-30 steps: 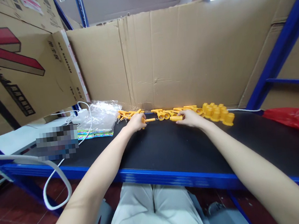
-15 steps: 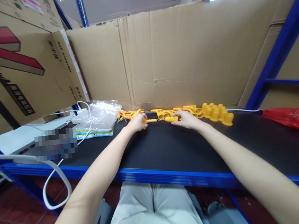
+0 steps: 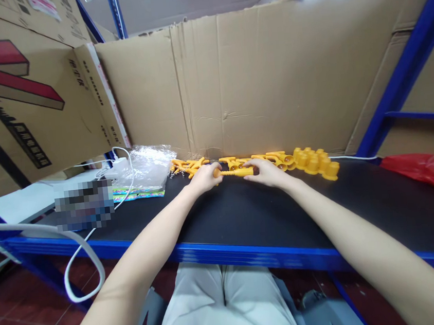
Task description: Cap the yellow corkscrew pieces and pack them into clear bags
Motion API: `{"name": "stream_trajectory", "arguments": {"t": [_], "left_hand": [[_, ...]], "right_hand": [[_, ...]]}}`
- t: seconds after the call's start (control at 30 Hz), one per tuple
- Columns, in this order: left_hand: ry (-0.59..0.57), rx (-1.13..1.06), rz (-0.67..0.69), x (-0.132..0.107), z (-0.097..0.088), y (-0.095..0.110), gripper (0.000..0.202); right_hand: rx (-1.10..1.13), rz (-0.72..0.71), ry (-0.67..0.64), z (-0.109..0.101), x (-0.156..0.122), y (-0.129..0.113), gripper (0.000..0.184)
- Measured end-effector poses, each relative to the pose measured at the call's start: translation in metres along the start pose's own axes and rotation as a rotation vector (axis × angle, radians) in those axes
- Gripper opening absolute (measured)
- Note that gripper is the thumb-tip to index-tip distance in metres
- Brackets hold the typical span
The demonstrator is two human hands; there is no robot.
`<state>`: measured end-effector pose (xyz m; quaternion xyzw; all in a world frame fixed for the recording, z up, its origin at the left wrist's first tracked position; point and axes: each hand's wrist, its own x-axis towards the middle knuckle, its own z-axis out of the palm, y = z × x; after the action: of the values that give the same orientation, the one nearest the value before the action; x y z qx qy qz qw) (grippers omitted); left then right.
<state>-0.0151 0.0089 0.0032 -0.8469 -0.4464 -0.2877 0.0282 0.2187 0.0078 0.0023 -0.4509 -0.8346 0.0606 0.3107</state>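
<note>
Both my arms reach across a black table [image 3: 269,214] toward a row of yellow plastic parts along its back edge. My left hand [image 3: 204,178] is closed on the left end of a yellow threaded rod [image 3: 228,172]. My right hand [image 3: 265,172] is closed on a yellow sleeve [image 3: 243,171] at the rod's right end; the two pieces meet between my hands. Behind my left hand lie several yellow T-shaped pieces [image 3: 186,164]. More yellow pieces [image 3: 274,157] lie behind my right hand, and a cluster of yellow caps [image 3: 315,161] stands to its right.
A cardboard wall [image 3: 255,81] lines the back of the table. A clear plastic bag [image 3: 146,170] on colourful packets and a white charger with cable [image 3: 119,167] lie at the left. A red plastic bag [image 3: 427,174] lies at the right. A blue shelf upright [image 3: 405,75] rises at the right.
My hands have drawn together. The yellow sleeve in my right hand slid left onto the end of the threaded rod held by my left hand.
</note>
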Motion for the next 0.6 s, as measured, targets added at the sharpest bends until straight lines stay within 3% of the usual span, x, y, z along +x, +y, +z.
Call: {"name": "stream_trajectory", "arguments": {"t": [0.13,0.33,0.43,0.6], "left_hand": [[0.018,-0.005,-0.011,-0.001,0.002,-0.005,0.024],[0.035,-0.011,-0.012,-0.001,0.001,-0.010,0.023],[0.045,-0.009,0.015,-0.002,0.000,-0.010,0.023],[0.040,-0.015,0.018,-0.002,0.001,-0.010,0.022]], "right_hand": [[0.292,0.073,-0.058,0.000,-0.001,0.007,0.050],[0.589,0.244,-0.102,-0.004,-0.003,0.004,0.035],[0.660,0.317,-0.143,-0.004,-0.003,-0.001,0.029],[0.635,0.360,-0.167,-0.003,-0.003,-0.004,0.036]]}}
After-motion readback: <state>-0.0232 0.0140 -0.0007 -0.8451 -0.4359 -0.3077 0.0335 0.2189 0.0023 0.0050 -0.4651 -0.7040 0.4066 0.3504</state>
